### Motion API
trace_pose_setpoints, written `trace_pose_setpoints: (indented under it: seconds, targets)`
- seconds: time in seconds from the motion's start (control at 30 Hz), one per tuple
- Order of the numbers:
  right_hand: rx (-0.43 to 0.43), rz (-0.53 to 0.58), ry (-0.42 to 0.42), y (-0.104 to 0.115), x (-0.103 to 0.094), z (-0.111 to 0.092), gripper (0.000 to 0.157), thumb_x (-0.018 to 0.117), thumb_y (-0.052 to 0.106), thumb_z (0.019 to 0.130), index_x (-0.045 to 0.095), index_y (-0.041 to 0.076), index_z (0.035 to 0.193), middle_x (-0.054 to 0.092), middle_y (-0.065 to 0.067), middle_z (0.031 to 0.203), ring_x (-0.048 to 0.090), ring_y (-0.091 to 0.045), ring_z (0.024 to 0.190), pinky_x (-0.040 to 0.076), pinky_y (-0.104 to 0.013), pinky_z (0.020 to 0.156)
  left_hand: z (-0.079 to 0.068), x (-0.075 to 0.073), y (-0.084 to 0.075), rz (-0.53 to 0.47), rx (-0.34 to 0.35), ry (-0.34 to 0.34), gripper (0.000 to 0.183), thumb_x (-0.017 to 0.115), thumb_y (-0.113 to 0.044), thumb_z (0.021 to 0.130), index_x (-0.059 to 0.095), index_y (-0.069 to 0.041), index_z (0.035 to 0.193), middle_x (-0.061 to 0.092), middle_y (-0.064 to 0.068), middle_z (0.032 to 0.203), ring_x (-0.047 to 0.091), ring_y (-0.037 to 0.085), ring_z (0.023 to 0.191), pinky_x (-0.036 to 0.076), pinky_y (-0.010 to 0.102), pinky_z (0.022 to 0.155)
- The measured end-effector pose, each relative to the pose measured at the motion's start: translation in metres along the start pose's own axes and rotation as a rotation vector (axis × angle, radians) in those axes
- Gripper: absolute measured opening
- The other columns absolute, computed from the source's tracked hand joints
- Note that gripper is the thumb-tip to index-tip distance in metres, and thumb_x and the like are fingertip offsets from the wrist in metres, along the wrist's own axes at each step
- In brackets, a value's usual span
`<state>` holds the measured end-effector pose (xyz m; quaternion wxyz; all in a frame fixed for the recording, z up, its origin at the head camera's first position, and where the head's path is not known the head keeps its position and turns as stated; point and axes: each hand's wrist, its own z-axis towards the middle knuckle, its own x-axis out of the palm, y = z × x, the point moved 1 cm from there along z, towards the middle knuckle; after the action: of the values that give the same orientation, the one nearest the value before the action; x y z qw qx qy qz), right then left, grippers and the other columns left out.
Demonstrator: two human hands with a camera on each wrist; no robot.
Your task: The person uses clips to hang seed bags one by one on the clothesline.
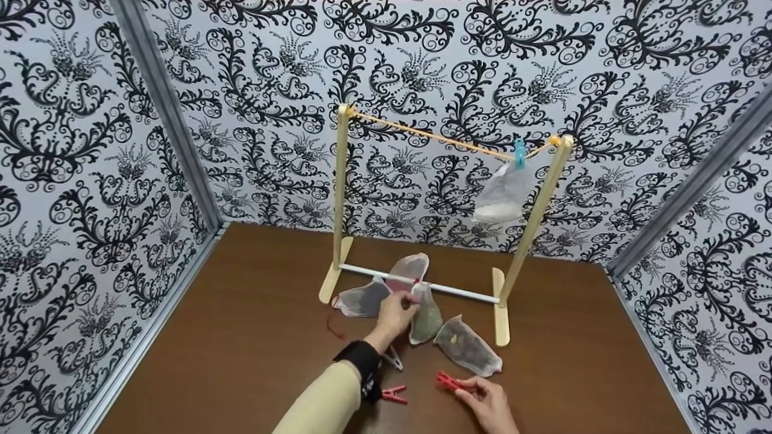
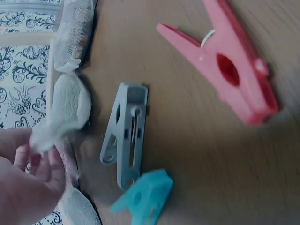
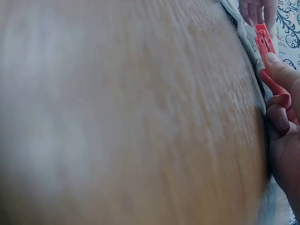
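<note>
My left hand [image 1: 395, 313] pinches the narrow top of a white mesh bag with greenish contents [image 1: 428, 325]; the bag's full lower part seems to rest on the table. In my right hand [image 1: 491, 404], between thumb and fingers, is a red clothespin [image 1: 449, 381], its tip toward the bags. A second red clothespin [image 2: 234, 65] lies on the table below my left wrist, with a grey clothespin [image 2: 129, 131] and a teal clothespin [image 2: 147, 194] near it. Another mesh bag [image 1: 469, 348] lies right of the pinched one; a dark-filled bag [image 1: 363, 300] and a pinkish bag [image 1: 410, 266] lie left and behind.
A wooden rack [image 1: 341, 193] stands behind the hands, with an orange cord [image 1: 434, 137] strung between its posts. From the cord's right end a white bag [image 1: 500, 196] hangs under a blue clothespin [image 1: 519, 154]. A white rod [image 1: 464, 293] joins the posts low down.
</note>
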<state>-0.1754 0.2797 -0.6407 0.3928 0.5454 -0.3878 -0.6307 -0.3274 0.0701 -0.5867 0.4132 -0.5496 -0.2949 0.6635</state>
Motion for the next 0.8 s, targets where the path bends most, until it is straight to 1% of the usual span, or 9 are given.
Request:
trace_pose_setpoints:
  seconds: [0.03,0.13,0.23,0.33,0.47,0.57,0.67,0.73,0.8]
  targets:
    - [-0.002,0.003,0.006,-0.002,0.000,0.001,0.008,0.073,-0.004,0.084,0.071,-0.007,0.092,0.077,-0.012,0.090,0.046,0.004,0.060,0.040,-0.014,0.056,0.000,-0.002,0.000,-0.015,-0.011,-0.004,0.008,0.074,-0.005,0.084,0.070,-0.003,0.090,0.074,0.012,0.092,0.069,0.026,0.090,0.054,0.034,0.081]
    - [-0.036,0.039,0.027,-0.010,-0.001,0.003,0.009,0.071,-0.005,0.085,0.070,-0.009,0.094,0.077,-0.005,0.090,0.049,0.004,0.062,0.042,-0.014,0.057,0.000,-0.006,0.000,-0.074,-0.041,0.001,0.015,0.077,-0.006,0.083,0.064,-0.003,0.089,0.072,0.010,0.087,0.069,0.019,0.083,0.054,0.027,0.074]
    - [-0.074,0.086,0.059,-0.014,-0.003,0.003,0.010,0.070,-0.007,0.086,0.068,-0.012,0.095,0.077,-0.002,0.092,0.054,0.003,0.067,0.045,-0.014,0.060,-0.002,-0.010,-0.001,-0.135,-0.053,0.028,0.020,0.076,-0.004,0.084,0.061,-0.001,0.097,0.073,0.013,0.091,0.071,0.021,0.084,0.057,0.026,0.073]
    - [-0.097,0.080,0.099,-0.014,-0.007,0.002,0.012,0.069,-0.005,0.087,0.068,-0.012,0.097,0.077,0.000,0.092,0.056,0.004,0.071,0.047,-0.014,0.063,-0.005,-0.013,-0.003,-0.162,-0.023,0.068,0.024,0.073,-0.002,0.086,0.064,0.003,0.107,0.073,0.017,0.095,0.073,0.027,0.088,0.058,0.029,0.076]
    - [-0.127,0.027,0.148,-0.012,-0.011,0.001,0.015,0.069,-0.001,0.089,0.069,-0.010,0.100,0.075,-0.003,0.089,0.052,0.006,0.067,0.045,-0.015,0.060,-0.007,-0.020,-0.007,-0.146,0.042,0.108,0.022,0.071,-0.005,0.089,0.069,0.003,0.109,0.074,0.018,0.099,0.072,0.028,0.091,0.058,0.028,0.076]
    - [-0.149,0.014,0.189,-0.012,-0.013,0.002,0.016,0.068,-0.001,0.089,0.069,-0.010,0.102,0.074,-0.005,0.088,0.050,0.005,0.066,0.044,-0.016,0.058,-0.008,-0.026,-0.010,-0.120,0.062,0.111,0.019,0.071,-0.011,0.091,0.071,0.000,0.106,0.075,0.015,0.100,0.071,0.024,0.090,0.054,0.024,0.075]
    - [-0.150,0.015,0.233,-0.009,-0.013,0.004,0.016,0.067,-0.001,0.091,0.068,-0.012,0.102,0.073,-0.004,0.087,0.050,0.006,0.066,0.044,-0.015,0.057,-0.008,-0.033,-0.012,-0.100,0.076,0.104,0.015,0.071,-0.012,0.090,0.073,-0.002,0.101,0.075,0.013,0.096,0.067,0.018,0.082,0.051,0.022,0.070]
    - [-0.153,0.015,0.253,-0.003,-0.012,0.005,0.016,0.066,-0.003,0.091,0.066,-0.014,0.101,0.072,-0.005,0.085,0.050,0.007,0.065,0.044,-0.014,0.057,-0.007,-0.040,-0.015,-0.094,0.077,0.110,0.013,0.070,-0.012,0.091,0.073,-0.003,0.100,0.075,0.011,0.094,0.064,0.014,0.078,0.048,0.020,0.067]
    - [-0.199,0.017,0.248,0.009,-0.011,0.005,0.014,0.065,-0.006,0.089,0.065,-0.016,0.099,0.071,-0.009,0.082,0.052,0.007,0.066,0.045,-0.015,0.057,-0.006,-0.047,-0.017,-0.077,0.091,0.117,0.012,0.070,-0.013,0.091,0.073,-0.004,0.099,0.075,0.010,0.092,0.061,0.013,0.074,0.046,0.019,0.064]
